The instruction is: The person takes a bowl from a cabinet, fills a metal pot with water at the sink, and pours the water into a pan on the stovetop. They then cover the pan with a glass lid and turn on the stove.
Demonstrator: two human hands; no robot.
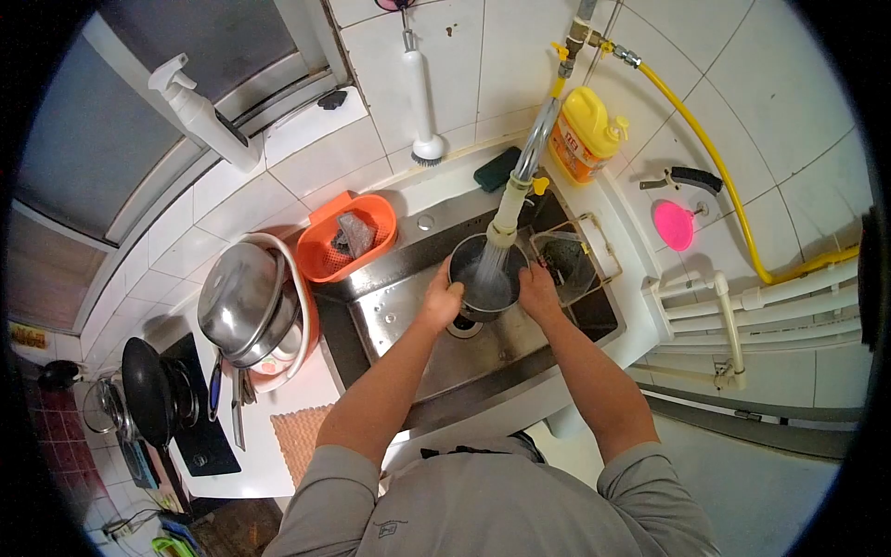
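Note:
A dark round pot (489,294) is held over the sink (413,325) by both my hands. My left hand (440,299) grips its left side with the thumb at the rim. On the opposite side, my right hand (537,290) has its fingers closed on the pot. From the tap (506,223) above, water sprays down into the pot, which hides the bottom inside. Part of the sink drain (463,327) shows below the pot.
An orange basket (345,243) with a crumpled bag sits at the sink's back left. A wire rack (594,251) hangs at the right. Steel bowls (243,295) stand in a tub further left. A yellow jug (587,139) and a dark sponge (498,170) are behind the sink.

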